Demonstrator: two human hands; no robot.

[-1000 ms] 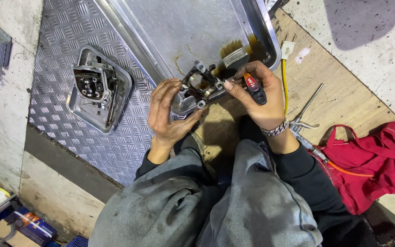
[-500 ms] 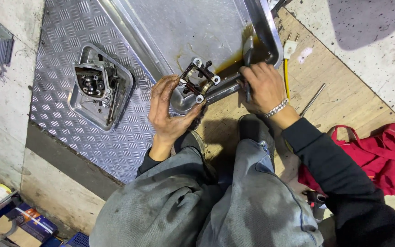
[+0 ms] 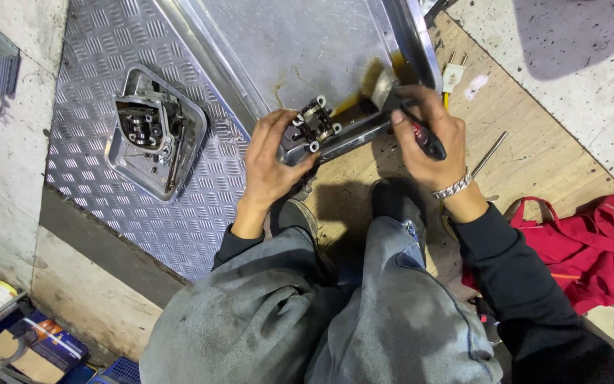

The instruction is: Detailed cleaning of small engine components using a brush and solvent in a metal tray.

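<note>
Hands work at the near rim of a large metal tray (image 3: 421, 43). Left hand (image 3: 273, 160) is clamped on a small engine part (image 3: 312, 130), held over that rim. Right hand (image 3: 428, 135) grips a paintbrush (image 3: 392, 96) with a red-and-black handle; a second ago the brush was raised off the part, and now its bristles are dipped in the tray's brown liquid, just right of it.
</note>
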